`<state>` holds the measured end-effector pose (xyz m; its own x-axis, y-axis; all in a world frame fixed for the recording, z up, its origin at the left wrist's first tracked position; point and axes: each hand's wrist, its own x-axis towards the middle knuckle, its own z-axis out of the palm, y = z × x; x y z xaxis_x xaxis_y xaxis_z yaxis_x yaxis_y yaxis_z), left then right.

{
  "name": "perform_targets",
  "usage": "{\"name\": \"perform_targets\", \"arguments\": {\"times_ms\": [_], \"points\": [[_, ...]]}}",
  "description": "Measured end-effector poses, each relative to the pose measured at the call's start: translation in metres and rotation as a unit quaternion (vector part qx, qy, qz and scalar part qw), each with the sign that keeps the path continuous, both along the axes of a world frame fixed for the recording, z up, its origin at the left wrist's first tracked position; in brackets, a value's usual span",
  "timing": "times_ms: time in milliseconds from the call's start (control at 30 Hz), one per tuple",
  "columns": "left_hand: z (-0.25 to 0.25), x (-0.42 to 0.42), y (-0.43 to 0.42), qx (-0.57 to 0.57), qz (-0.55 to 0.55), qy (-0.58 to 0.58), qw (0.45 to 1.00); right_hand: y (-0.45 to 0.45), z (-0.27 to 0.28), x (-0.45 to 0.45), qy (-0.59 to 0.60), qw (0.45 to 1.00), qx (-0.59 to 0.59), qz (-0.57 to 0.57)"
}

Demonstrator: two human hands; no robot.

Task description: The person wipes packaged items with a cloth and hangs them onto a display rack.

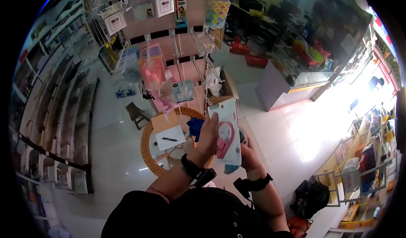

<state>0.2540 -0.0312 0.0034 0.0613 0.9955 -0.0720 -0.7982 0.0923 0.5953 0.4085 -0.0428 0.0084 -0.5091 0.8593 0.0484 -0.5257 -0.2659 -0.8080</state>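
My left hand is closed on the left edge of a white carded package, its thumb on the front. On the card sits a pink tape dispenser with a round, clear-looking middle, perhaps a correction tape. My right hand is closed at the card's right side, partly hidden behind it. Bluish-green parts of something show behind the card near that hand; I cannot make out what they are. Below my hands stands a round wicker-rimmed table with a white paper and a black pen on it.
Ahead is a pink display rack with hooks and hanging packages. A small wooden stool stands left of the table. Shelving lines the left side. A glass counter is at the right, and a black bag lies at the lower right.
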Motion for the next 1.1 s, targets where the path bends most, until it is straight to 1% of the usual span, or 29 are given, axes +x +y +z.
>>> {"name": "perform_targets", "arguments": {"times_ms": [33,67,100,133,167,200,233,267,333,367,433,467,533,600,667,733,767,867,900,967,1000,1067,1100], "points": [[0.006,-0.006,0.013,0.01,0.031,0.019,0.999,0.002,-0.007,0.001,-0.019,0.999,-0.023,0.023],[0.01,-0.013,0.027,0.021,0.063,0.037,0.997,0.007,-0.009,0.004,-0.04,0.997,0.006,0.059],[0.009,-0.023,0.042,0.02,0.069,0.032,0.997,0.012,-0.012,0.014,-0.147,0.985,0.027,0.088],[0.003,-0.035,0.059,0.094,0.224,0.317,0.917,0.018,-0.012,0.02,-0.197,0.97,0.079,0.116],[0.002,-0.046,0.075,0.112,0.274,0.381,0.876,0.022,-0.007,0.024,-0.244,0.95,0.131,0.143],[0.002,-0.057,0.09,0.121,0.326,0.443,0.827,0.024,-0.002,0.031,-0.249,0.948,0.13,0.148],[0.005,-0.068,0.109,0.087,0.293,0.306,0.901,0.024,0.002,0.04,-0.236,0.961,0.093,0.109],[0.004,-0.081,0.126,0.083,0.296,0.303,0.902,0.023,0.001,0.05,-0.222,0.971,0.055,0.069],[-0.004,-0.101,0.153,0.096,0.31,0.389,0.862,0.025,-0.008,0.075,-0.198,0.98,0.033,0.002],[0.0,-0.103,0.156,0.089,0.309,0.39,0.863,0.021,-0.005,0.084,-0.185,0.982,0.016,-0.029],[0.019,-0.104,0.162,0.153,0.346,0.429,0.82,0.012,-0.001,0.093,-0.182,0.978,0.015,-0.1],[0.019,-0.104,0.168,0.151,0.347,0.425,0.822,0.009,-0.007,0.1,-0.167,0.979,0.003,-0.119],[0.014,-0.106,0.185,0.149,0.36,0.41,0.825,0.006,-0.014,0.113,-0.178,0.976,0.006,-0.125],[0.02,-0.102,0.187,0.147,0.378,0.392,0.826,0.006,-0.02,0.125,-0.203,0.969,0.006,-0.143],[0.027,-0.098,0.184,0.11,0.406,0.426,0.8,0.007,-0.021,0.134,-0.196,0.969,0.005,-0.148],[0.018,-0.107,0.195,0.105,0.405,0.451,0.788,0.007,-0.021,0.14,-0.173,0.972,-0.007,-0.161],[0.016,-0.109,0.197,0.099,0.401,0.473,0.778,0.007,-0.021,0.142,-0.17,0.972,-0.008,-0.16],[0.01,-0.11,0.2,0.093,0.412,0.49,0.763,0.009,-0.02,0.149,-0.175,0.969,0.0,-0.177],[0.008,-0.11,0.202,0.094,0.413,0.49,0.762,0.01,-0.02,0.15,-0.174,0.969,0.001,-0.177],[0.003,-0.109,0.206,0.123,0.474,0.455,0.743,0.011,-0.02,0.151,-0.169,0.969,0.004,-0.182],[0.001,-0.11,0.208,0.124,0.475,0.455,0.743,0.01,-0.019,0.15,-0.169,0.969,0.004,-0.182],[0.002,-0.116,0.213,0.137,0.483,0.487,0.715,0.01,-0.018,0.149,-0.162,0.969,0.001,-0.188],[0.002,-0.119,0.217,0.137,0.484,0.486,0.715,0.01,-0.018,0.149,-0.163,0.969,0.003,-0.187]]}}
